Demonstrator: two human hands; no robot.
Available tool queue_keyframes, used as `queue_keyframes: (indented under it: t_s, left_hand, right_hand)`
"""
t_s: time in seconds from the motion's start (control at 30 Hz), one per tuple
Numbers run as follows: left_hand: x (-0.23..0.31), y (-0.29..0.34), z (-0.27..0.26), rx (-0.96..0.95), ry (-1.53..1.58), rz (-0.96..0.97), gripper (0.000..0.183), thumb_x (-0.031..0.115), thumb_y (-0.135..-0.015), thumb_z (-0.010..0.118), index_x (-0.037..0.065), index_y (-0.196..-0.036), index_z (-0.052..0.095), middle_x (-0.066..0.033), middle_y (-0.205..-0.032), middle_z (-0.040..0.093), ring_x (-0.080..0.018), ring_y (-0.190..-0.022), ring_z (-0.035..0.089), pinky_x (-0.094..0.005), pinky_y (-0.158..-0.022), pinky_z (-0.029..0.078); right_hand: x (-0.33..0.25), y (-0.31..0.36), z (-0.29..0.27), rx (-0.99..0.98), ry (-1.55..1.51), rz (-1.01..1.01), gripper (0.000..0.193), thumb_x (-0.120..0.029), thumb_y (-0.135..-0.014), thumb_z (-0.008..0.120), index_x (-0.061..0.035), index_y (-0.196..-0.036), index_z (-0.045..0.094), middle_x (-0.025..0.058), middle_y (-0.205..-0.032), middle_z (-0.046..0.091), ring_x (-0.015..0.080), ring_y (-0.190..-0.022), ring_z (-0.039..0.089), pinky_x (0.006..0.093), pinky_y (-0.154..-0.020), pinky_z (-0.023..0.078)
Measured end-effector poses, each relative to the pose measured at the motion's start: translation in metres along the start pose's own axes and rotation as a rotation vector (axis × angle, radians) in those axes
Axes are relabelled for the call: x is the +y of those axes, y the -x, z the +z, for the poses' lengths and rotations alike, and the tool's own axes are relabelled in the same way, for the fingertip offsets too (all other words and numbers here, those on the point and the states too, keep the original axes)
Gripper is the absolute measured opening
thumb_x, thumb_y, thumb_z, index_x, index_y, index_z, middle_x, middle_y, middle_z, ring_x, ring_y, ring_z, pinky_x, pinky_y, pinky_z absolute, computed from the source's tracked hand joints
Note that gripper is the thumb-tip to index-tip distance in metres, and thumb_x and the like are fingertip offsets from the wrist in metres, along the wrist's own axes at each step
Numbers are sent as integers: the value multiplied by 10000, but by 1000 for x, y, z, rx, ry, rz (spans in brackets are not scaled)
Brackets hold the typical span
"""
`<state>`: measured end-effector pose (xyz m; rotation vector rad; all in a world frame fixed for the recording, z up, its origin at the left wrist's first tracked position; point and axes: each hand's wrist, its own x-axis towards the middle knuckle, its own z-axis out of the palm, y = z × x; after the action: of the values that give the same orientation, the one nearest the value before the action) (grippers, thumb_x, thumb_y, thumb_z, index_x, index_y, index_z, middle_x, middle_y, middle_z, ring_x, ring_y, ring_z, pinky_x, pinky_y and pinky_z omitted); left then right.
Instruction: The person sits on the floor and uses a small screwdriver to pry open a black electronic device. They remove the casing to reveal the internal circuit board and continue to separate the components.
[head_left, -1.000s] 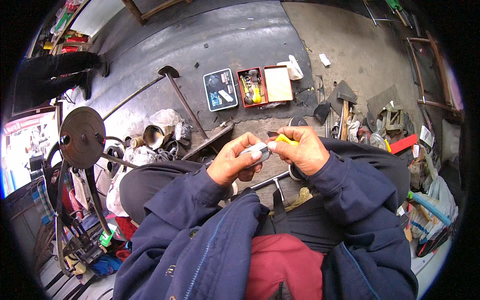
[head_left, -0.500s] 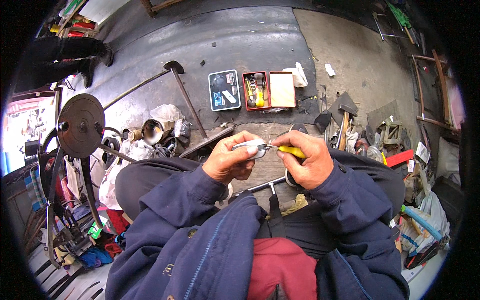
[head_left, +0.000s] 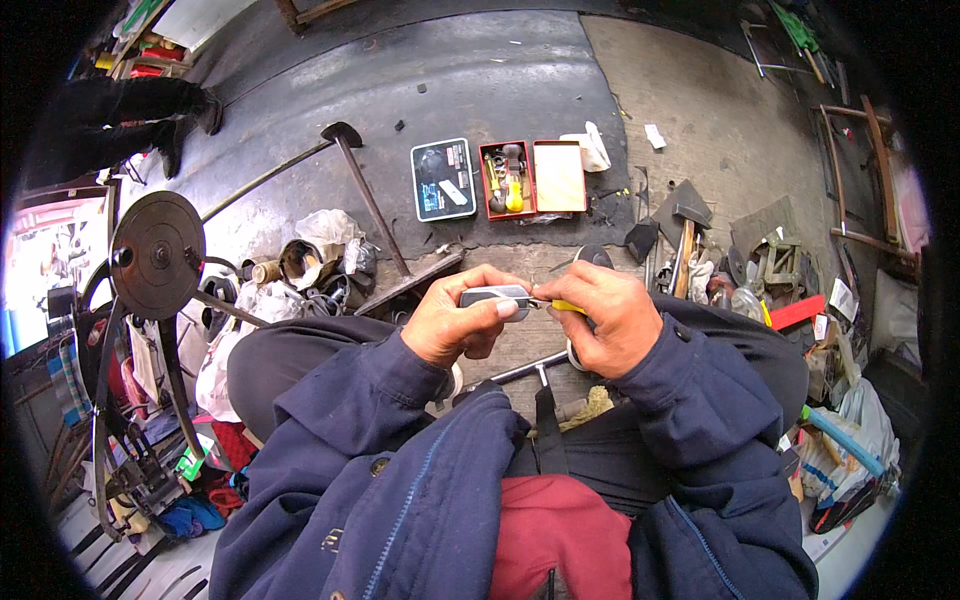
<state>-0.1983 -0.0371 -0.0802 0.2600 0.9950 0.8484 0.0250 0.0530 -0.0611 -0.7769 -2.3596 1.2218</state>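
My left hand point(head_left: 452, 322) is closed around a small silver-grey device point(head_left: 490, 295) with rounded ends; its kind is hard to tell. In my right hand point(head_left: 622, 318) is a small yellow-handled tool point(head_left: 570, 306), most of its handle hidden by the fingers. A thin metal part shows between the handle and the right end of the device. The right thumb and forefinger pinch close to that end, so the exact contact is hidden. Both hands are held above my lap, close together.
Ahead on the floor lie an open red box point(head_left: 509, 207) of tools and a dark flat case point(head_left: 443, 180). At left stands a metal frame with a round disc point(head_left: 157, 254). A hammer point(head_left: 690, 232) and scraps are at right. Another person's legs point(head_left: 130, 105) show far left.
The grey device has tilted in my left hand, showing its darker face. My right fingers have moved in nearer to its end, covering more of the yellow handle.
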Motion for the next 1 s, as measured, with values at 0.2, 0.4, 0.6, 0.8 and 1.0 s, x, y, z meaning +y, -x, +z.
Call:
queue_keyframes:
  t_s: [0.2,0.4,0.6,0.8,1.0]
  left_hand:
    - [0,0,3,21,-93,9,288,179,-938,714,69,-1198,657,39,-706,548,-40,-513,415,-234,-462,293]
    - [0,-1,5,26,-198,47,314,182,-935,706,56,-1217,651,29,-709,568,-50,-515,440,-241,-470,321]
    - [3,-1,7,46,-189,23,304,187,-936,705,59,-1208,656,38,-705,564,-42,-525,438,-233,-477,314]
    - [3,-1,5,42,-200,52,311,193,-921,729,69,-1196,654,42,-717,572,-32,-545,441,-225,-485,316]
    - [-1,-3,0,81,-251,121,267,173,-901,757,84,-1110,617,43,-780,597,-21,-570,442,-214,-489,318]
  right_hand:
    - [0,8,16,16,-15,75,247,34,-842,645,-9,-1084,673,198,-906,663,364,-812,683,400,-702,542]
    - [0,12,18,-76,-189,302,213,9,-861,657,18,-1073,678,216,-888,669,383,-817,683,405,-704,537]
    - [-2,9,17,30,47,127,160,-23,-895,663,35,-1041,693,221,-862,688,303,-790,706,355,-711,527]
    - [-2,7,12,-74,-351,457,155,-12,-893,652,44,-1031,695,140,-859,705,167,-786,664,315,-721,525]
    - [8,3,1,-119,-313,485,180,-18,-918,627,37,-1081,680,72,-903,692,111,-834,626,271,-751,508]
